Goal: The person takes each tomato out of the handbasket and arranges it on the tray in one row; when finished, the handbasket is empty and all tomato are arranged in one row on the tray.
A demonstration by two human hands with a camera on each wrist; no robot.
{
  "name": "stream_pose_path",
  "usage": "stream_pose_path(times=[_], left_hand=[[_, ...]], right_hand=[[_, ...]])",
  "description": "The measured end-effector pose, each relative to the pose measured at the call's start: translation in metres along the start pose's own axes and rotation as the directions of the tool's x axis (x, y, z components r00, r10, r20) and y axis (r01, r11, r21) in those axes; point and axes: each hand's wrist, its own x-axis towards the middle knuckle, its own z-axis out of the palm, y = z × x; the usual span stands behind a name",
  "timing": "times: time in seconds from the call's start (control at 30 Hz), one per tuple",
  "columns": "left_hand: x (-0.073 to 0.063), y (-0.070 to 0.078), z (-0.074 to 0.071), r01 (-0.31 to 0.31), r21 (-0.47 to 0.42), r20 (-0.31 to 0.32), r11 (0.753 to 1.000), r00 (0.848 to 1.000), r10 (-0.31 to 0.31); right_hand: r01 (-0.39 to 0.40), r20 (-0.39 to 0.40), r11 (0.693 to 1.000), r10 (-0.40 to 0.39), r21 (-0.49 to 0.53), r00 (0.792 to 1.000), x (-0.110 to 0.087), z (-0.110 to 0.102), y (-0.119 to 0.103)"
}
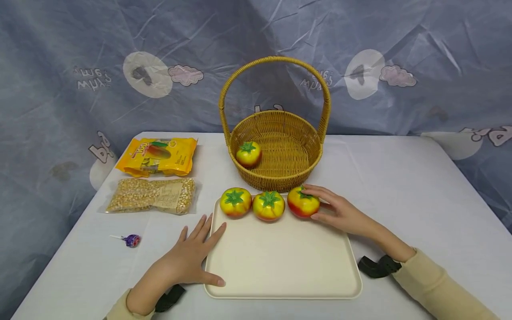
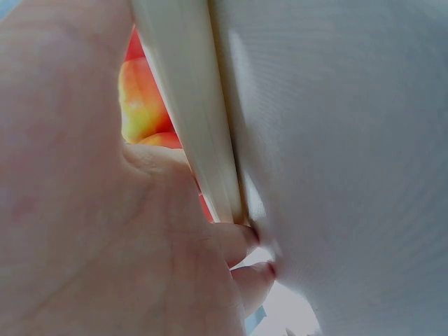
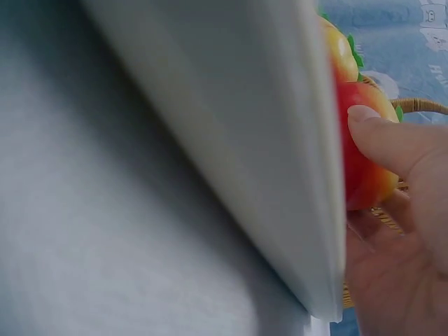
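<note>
At the back right corner of a cream tray, my right hand grips a red-and-yellow tomato with a green star-shaped top. The thumb presses its near side, as the right wrist view also shows, and the fingers lie over the top and far side. Two similar tomatoes, one on the left and one in the middle, sit along the tray's back edge. My left hand lies spread at the tray's left edge, thumb on the rim, holding nothing. Another tomato is inside the wicker basket.
The basket's tall handle arches up behind the tray. Left of it lie a yellow mango-printed packet, a clear bag of corn kernels and a purple lollipop. A patterned blue-grey cloth hangs behind the white table.
</note>
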Motion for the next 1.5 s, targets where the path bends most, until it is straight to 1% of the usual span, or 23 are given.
stream_pose_path(times=[0.1,0.13,0.2,0.33,0.43,0.5,0.57,0.63,0.7,0.8,0.9,1.03,1.17,1.27,1.33,1.43,1.5], left_hand=[[0.0,0.0,-0.001,0.005,-0.002,0.004,1.0,1.0,-0.005],[0.0,0.0,-0.001,0.007,-0.003,0.004,1.0,1.0,-0.007],[0.0,0.0,-0.001,0.01,0.001,0.004,1.0,1.0,-0.01],[0.001,0.0,0.0,0.007,0.004,0.003,1.0,1.0,-0.007],[0.001,0.001,0.0,0.007,0.002,0.004,1.0,1.0,-0.007],[0.0,0.001,-0.001,0.013,0.003,0.005,1.0,1.0,-0.013],[-0.001,0.001,-0.002,0.017,0.005,0.003,1.0,1.0,-0.017],[-0.001,0.001,-0.003,0.019,0.007,-0.002,1.0,1.0,-0.019],[-0.001,0.001,-0.003,0.017,0.007,-0.006,1.0,1.0,-0.017],[-0.001,0.0,-0.002,0.019,-0.003,-0.008,1.0,1.0,-0.019],[-0.001,0.0,0.0,0.02,-0.013,-0.005,1.0,1.0,-0.02],[-0.001,0.0,0.0,0.018,-0.012,-0.004,1.0,1.0,-0.018],[-0.002,0.0,-0.003,0.025,-0.011,-0.005,1.0,1.0,-0.025],[-0.002,0.0,-0.004,0.024,-0.012,-0.009,1.0,1.0,-0.024],[-0.002,0.001,-0.004,0.02,-0.017,-0.012,1.0,1.0,-0.02],[-0.002,0.001,-0.002,0.009,-0.023,-0.014,1.0,1.0,-0.009],[-0.002,0.002,0.0,0.005,-0.027,-0.013,1.0,1.0,-0.006]], right_hand=[[-0.011,-0.017,1.0,0.011,0.021,1.0,0.002,0.002,0.0],[-0.016,-0.019,1.0,0.017,0.025,1.0,0.002,0.002,0.004],[-0.023,-0.019,1.0,0.023,0.007,1.0,0.002,0.002,0.005],[-0.029,0.002,0.994,0.029,-0.109,1.0,0.001,-0.007,-0.004],[0.013,0.014,0.983,-0.011,-0.186,1.0,0.006,-0.022,-0.018],[0.058,0.011,0.973,-0.057,-0.222,0.998,0.014,-0.034,-0.03],[0.107,0.006,0.961,-0.109,-0.254,0.994,0.027,-0.046,-0.044],[0.144,0.013,0.948,-0.146,-0.283,0.989,0.044,-0.056,-0.055],[0.164,0.036,0.941,-0.16,-0.297,0.986,0.063,-0.064,-0.065],[0.183,0.086,0.943,-0.166,-0.279,0.982,0.095,-0.073,-0.072],[0.182,0.117,0.954,-0.158,-0.239,0.981,0.126,-0.077,-0.072],[0.138,0.107,0.973,-0.12,-0.184,0.987,0.161,-0.08,-0.066],[0.073,0.092,0.995,-0.066,-0.072,0.994,0.194,-0.078,-0.054],[0.014,0.107,1.0,-0.016,0.016,0.994,0.214,-0.073,-0.041],[-0.022,0.116,0.998,0.015,0.055,0.993,0.224,-0.069,-0.031],[-0.071,0.117,0.992,0.058,0.105,0.991,0.235,-0.063,-0.019],[-0.096,0.105,0.987,0.083,0.127,0.991,0.24,-0.06,-0.013]])
